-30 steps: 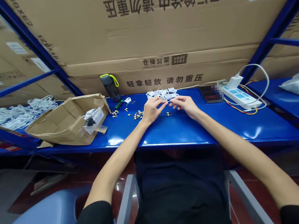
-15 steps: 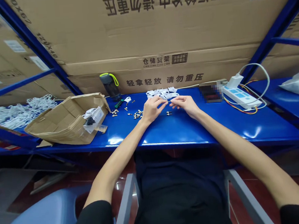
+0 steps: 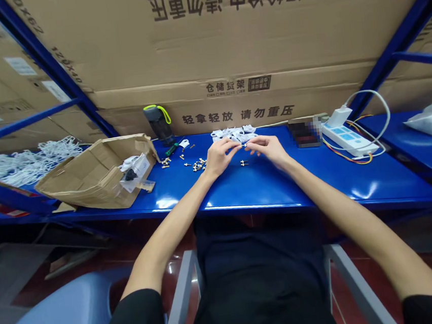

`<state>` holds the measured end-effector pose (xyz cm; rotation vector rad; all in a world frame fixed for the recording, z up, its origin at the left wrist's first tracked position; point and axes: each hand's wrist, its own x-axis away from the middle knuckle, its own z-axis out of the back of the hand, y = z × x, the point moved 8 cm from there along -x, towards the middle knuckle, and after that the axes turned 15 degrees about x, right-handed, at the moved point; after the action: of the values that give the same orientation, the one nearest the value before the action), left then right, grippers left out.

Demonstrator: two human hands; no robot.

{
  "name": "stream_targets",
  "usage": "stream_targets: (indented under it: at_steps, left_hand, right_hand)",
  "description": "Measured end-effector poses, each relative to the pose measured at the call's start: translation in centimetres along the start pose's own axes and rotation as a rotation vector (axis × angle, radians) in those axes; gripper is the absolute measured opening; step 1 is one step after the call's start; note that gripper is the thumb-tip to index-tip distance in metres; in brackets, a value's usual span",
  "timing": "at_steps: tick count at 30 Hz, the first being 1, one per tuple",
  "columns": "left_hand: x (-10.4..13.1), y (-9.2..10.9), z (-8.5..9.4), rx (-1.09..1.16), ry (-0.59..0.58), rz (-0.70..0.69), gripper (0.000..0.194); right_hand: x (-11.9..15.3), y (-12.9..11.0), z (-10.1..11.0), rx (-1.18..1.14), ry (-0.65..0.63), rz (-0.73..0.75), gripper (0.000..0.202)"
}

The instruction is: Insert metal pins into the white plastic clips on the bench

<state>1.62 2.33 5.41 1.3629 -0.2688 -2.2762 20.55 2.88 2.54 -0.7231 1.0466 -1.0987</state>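
Observation:
My left hand point(image 3: 220, 156) and my right hand point(image 3: 269, 150) meet fingertip to fingertip above the blue tabletop point(image 3: 257, 191). Between their pinched fingers is a small white-and-brass part point(image 3: 243, 145), too small to make out fully. Both hands are closed on it, one from each side. Just below lie a couple of similar small pins point(image 3: 244, 163). A heap of small brass-and-white pins point(image 3: 200, 164) is left of my left hand. Behind the hands sits a pile of white plastic pieces point(image 3: 233, 134).
An open cardboard box point(image 3: 98, 176) stands at left, with white cords point(image 3: 32, 162) beyond it. A dark bottle point(image 3: 159, 126) and a green-handled tool point(image 3: 171, 149) are at the back. On the right are a dark pixelated object point(image 3: 305, 133) and a power strip point(image 3: 349, 139) with cables.
Both hands stay in nearly the same place. The fingertips have shifted slightly, and more of the small white-and-brass part shows between them.

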Motion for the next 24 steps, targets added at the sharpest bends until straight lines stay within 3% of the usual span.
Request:
stream_targets:
  at_steps: [10,16,24]
  left_hand:
    - [0.1,-0.2,-0.3,0.135,-0.033,0.030,0.038]
    - [0.3,-1.1,-0.9,0.119,-0.103,0.085,0.050]
    - [0.2,-1.4,-0.8,0.077,-0.118,0.089,0.041]
  right_hand:
    - [0.6,-2.2,0.5,0.332,0.066,0.178,0.038]
    - [0.9,-2.4,-0.1,0.374,0.025,0.192,0.036]
    - [0.9,-2.3,-0.4,0.427,0.010,0.239,0.032]
